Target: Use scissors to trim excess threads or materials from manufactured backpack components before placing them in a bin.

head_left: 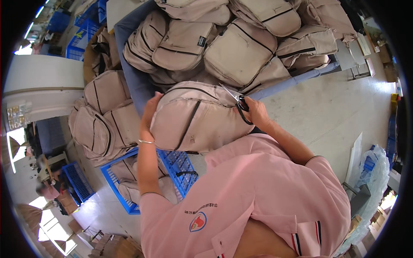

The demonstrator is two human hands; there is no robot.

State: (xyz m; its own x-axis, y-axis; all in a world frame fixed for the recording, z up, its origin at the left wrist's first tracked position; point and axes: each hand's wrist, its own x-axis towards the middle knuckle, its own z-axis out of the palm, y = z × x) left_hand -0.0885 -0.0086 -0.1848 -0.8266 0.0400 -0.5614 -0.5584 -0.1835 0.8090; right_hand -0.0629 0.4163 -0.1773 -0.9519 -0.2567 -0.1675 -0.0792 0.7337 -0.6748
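Observation:
A beige backpack [195,118] with black zippers lies in front of me, held up against my chest. My left hand [149,112] grips its left edge. My right hand [256,111] holds a pair of black-handled scissors [235,99] whose blades point at the backpack's upper right seam.
A large pile of similar beige backpacks [232,41] covers a blue-draped table behind. More backpacks [105,120] are stacked at the left, over a blue plastic crate [178,165] holding others. Another person [47,189] sits far left. A plastic-wrapped bundle [372,167] stands at the right.

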